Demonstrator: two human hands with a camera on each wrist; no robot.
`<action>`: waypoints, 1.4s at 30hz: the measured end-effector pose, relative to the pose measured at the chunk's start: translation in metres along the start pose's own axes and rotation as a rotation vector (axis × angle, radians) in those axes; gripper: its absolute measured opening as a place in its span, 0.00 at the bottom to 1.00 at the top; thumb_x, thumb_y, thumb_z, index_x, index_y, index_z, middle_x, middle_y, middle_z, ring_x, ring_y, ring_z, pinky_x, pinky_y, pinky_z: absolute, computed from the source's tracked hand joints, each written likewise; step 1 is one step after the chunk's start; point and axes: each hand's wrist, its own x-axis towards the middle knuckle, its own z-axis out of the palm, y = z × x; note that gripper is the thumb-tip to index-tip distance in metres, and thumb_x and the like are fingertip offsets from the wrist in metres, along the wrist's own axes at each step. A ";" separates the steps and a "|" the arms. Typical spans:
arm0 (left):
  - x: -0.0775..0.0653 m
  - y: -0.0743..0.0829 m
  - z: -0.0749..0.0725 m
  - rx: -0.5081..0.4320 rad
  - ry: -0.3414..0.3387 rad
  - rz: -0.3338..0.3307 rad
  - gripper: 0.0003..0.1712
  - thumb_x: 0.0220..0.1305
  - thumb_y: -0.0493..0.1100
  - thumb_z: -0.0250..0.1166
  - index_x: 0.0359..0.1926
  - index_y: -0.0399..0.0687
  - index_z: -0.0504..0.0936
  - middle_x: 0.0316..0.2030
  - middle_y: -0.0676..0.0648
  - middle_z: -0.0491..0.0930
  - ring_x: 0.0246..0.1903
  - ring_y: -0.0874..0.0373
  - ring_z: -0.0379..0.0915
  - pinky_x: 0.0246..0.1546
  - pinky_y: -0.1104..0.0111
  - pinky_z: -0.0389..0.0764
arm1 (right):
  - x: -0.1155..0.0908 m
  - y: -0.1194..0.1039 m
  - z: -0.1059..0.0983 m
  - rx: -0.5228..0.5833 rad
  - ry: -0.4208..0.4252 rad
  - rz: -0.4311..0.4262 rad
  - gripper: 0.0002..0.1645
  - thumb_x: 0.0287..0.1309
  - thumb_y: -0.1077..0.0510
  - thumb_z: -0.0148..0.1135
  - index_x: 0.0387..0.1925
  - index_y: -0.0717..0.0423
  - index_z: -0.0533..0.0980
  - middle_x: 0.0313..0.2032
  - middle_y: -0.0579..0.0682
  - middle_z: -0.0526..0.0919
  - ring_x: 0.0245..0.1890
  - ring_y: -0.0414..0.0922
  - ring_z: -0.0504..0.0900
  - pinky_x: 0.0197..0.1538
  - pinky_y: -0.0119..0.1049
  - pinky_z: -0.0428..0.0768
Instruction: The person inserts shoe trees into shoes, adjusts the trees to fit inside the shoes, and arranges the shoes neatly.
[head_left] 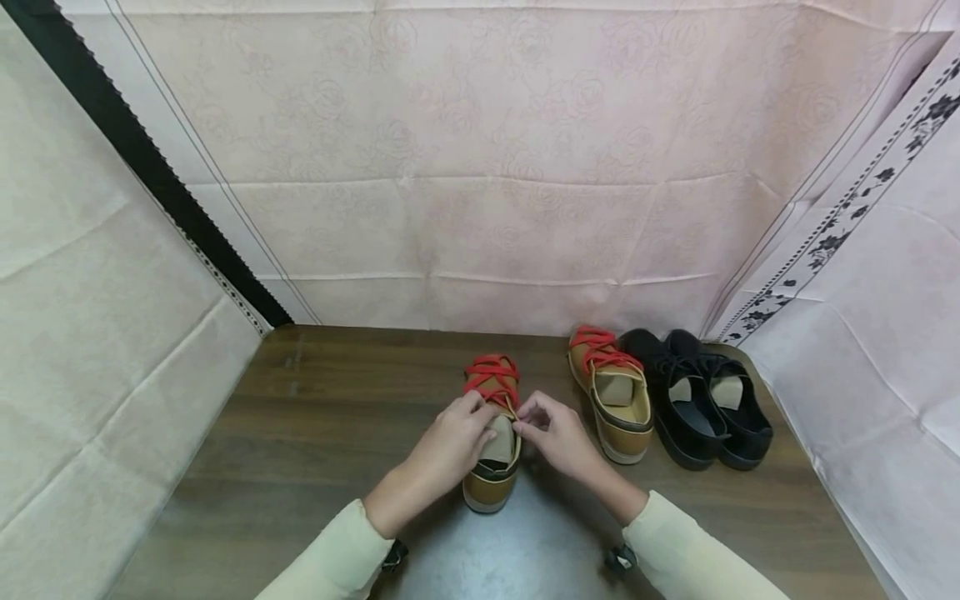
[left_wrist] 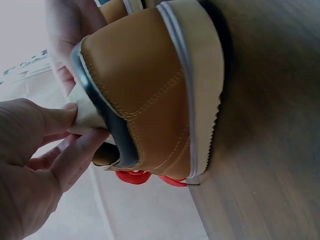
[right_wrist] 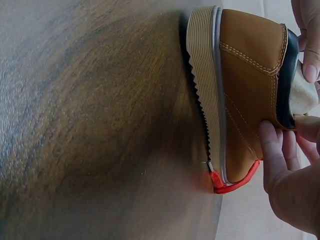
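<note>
A brown shoe (head_left: pixel 489 490) with red laces (head_left: pixel 492 373) stands on the wooden surface, toe pointing away and dark-lined opening toward me. My left hand (head_left: pixel 448 437) pinches the shoe's beige tongue (left_wrist: pixel 86 114) between thumb and fingers. On the other side, my right hand (head_left: pixel 558 435) pinches the edge of the opening; in the right wrist view its thumb is at the dark collar (right_wrist: pixel 285 85) and its fingers lie against the brown side (right_wrist: pixel 247 95). One lace end hangs down by the sole in both wrist views. The exact spot under the left fingertips is partly hidden.
To the right stands a matching brown shoe (head_left: pixel 625 437) with red laces. Beside it is a pair of black shoes (head_left: pixel 693 446). The brown wooden surface (head_left: pixel 315 467) meets pale patterned cloth (head_left: pixel 480 225) at the back and both sides.
</note>
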 end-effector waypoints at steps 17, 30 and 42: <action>-0.005 -0.001 0.017 0.144 0.107 0.129 0.14 0.63 0.41 0.74 0.47 0.42 0.82 0.39 0.48 0.76 0.36 0.56 0.78 0.35 0.69 0.86 | -0.004 0.004 -0.002 0.007 0.012 -0.002 0.08 0.61 0.62 0.73 0.36 0.50 0.80 0.33 0.45 0.86 0.36 0.40 0.83 0.40 0.32 0.80; 0.009 -0.008 -0.004 0.138 0.039 0.067 0.21 0.58 0.49 0.78 0.49 0.44 0.86 0.42 0.49 0.81 0.40 0.56 0.74 0.32 0.67 0.86 | -0.001 0.002 -0.001 -0.003 0.002 -0.012 0.08 0.61 0.62 0.73 0.36 0.49 0.80 0.34 0.45 0.85 0.37 0.41 0.83 0.41 0.32 0.81; 0.018 -0.010 -0.003 0.121 -0.050 0.040 0.16 0.58 0.45 0.79 0.44 0.44 0.86 0.39 0.48 0.81 0.40 0.54 0.76 0.38 0.64 0.86 | 0.002 0.001 -0.001 -0.001 -0.004 -0.021 0.07 0.62 0.63 0.72 0.36 0.50 0.80 0.33 0.45 0.85 0.37 0.41 0.83 0.44 0.35 0.81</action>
